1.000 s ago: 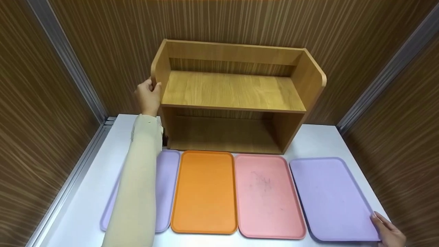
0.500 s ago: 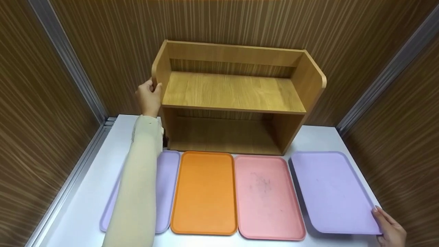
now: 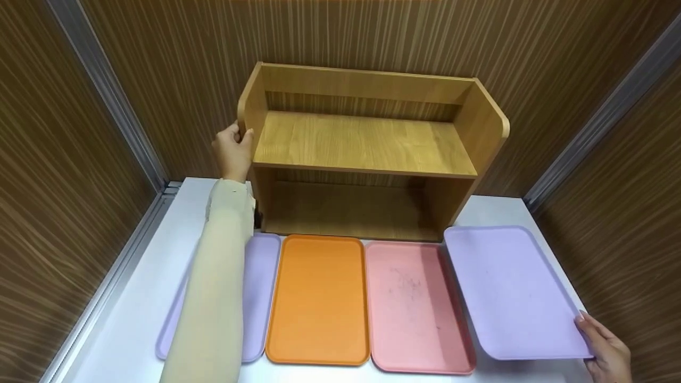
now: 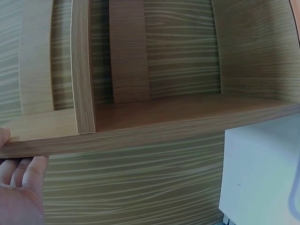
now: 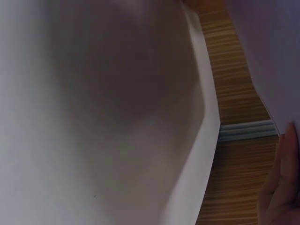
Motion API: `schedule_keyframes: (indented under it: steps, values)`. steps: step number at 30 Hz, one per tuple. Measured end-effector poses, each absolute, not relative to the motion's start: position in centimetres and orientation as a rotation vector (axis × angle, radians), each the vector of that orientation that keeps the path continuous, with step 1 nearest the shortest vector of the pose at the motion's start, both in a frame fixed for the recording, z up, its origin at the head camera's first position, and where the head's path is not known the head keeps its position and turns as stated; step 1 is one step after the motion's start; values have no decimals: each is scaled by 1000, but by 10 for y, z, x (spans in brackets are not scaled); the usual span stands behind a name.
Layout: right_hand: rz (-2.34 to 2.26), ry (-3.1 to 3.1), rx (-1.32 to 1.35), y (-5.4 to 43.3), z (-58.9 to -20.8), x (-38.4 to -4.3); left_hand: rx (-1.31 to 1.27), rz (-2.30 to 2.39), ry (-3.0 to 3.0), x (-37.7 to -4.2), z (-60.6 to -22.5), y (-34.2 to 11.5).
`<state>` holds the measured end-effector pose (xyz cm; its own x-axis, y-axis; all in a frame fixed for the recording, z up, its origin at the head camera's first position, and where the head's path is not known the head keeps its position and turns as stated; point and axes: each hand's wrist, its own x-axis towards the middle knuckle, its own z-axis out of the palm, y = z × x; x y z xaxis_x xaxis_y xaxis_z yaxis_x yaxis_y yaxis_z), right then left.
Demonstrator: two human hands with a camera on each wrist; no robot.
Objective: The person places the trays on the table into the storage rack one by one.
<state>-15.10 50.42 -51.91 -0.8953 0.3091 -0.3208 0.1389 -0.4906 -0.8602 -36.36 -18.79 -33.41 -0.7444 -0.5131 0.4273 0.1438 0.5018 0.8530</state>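
Note:
At the back stands a two-tier wooden shelf (image 3: 367, 141). My left hand (image 3: 234, 151) grips the front edge of its left side panel, thumb on the inner face. In the left wrist view, the fingers (image 4: 33, 176) curl against the outer face of that panel. At the front right, my right hand (image 3: 606, 343) pinches the near right corner of a light purple tray (image 3: 518, 292). This tray is raised off the table, its shadow falling on the pink tray (image 3: 407, 308) beside it. The right wrist view shows the tray's underside (image 5: 272, 56) over the shaded tabletop.
An orange tray (image 3: 318, 300) lies left of the pink one on the white table (image 3: 127, 298). Farther left, another purple tray (image 3: 260, 298) is partly hidden under my left sleeve (image 3: 213, 298). Wood-grained walls (image 3: 628, 175) with metal corner strips enclose three sides.
My right hand has lifted the purple tray from the table and shifted it slightly back and left, toward the shelf's right front corner. The left hand keeps its grip on the shelf.

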Motion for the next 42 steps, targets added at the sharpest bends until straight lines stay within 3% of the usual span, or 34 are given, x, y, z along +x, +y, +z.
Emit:
schedule_keyframes:
  steps: [10,24,42]
  values:
    - [2630,-1611,-400,479,-506,-149,293,-1301,-2063,-364,-332,-188]
    - [2508,-1886,-504,432,-481,-157,277,-1314,-2068,-361,-334,-186]
    - [2333,-2134,-410,363,-439,-170,275,-1318,-2071,-362,-332,-185]
